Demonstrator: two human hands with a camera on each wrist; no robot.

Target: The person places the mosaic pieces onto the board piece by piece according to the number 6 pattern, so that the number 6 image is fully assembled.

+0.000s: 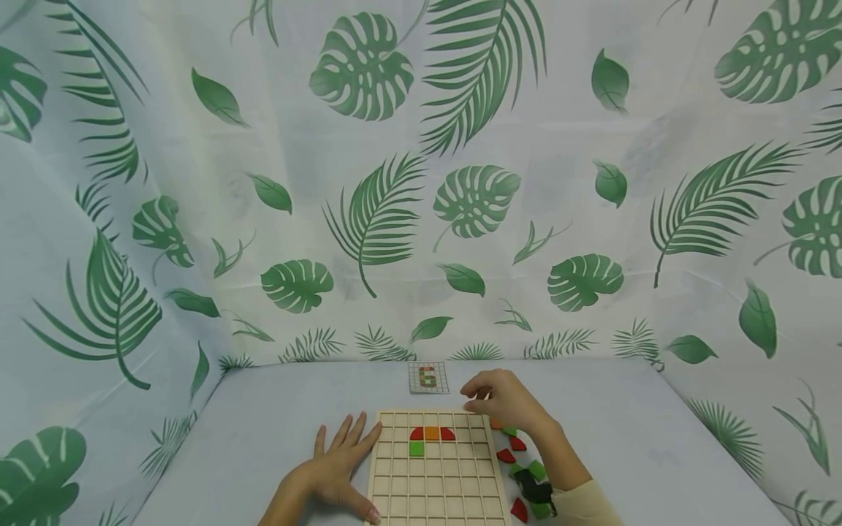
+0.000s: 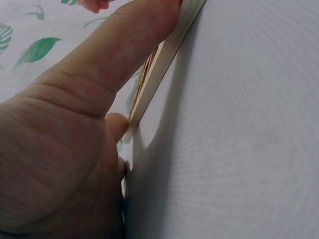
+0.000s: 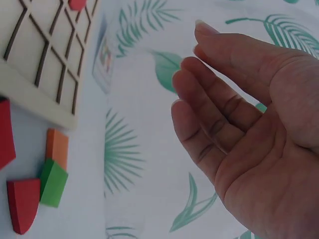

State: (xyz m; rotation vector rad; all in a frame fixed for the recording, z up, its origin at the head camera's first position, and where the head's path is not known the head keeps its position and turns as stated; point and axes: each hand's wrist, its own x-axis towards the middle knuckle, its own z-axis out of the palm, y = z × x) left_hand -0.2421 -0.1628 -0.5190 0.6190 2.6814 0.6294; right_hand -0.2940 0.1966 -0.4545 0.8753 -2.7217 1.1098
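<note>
A wooden grid board (image 1: 434,482) lies flat on the table. In its upper cells sit an orange square (image 1: 431,433) between two red quarter-round pieces (image 1: 448,435), and a green square (image 1: 416,448) below the left one. My left hand (image 1: 334,464) rests at the board's left edge, fingers spread, thumb against the wooden side in the left wrist view. My right hand (image 1: 505,400) hovers above the board's upper right corner, fingers loosely bent. In the right wrist view nothing is between its fingers and thumb.
Loose pieces lie right of the board, among them a red quarter-round (image 1: 519,509), a green piece (image 3: 53,182) and an orange piece (image 3: 57,148). A pattern card (image 1: 428,378) lies behind the board. A leaf-print cloth (image 1: 408,321) hangs behind the table.
</note>
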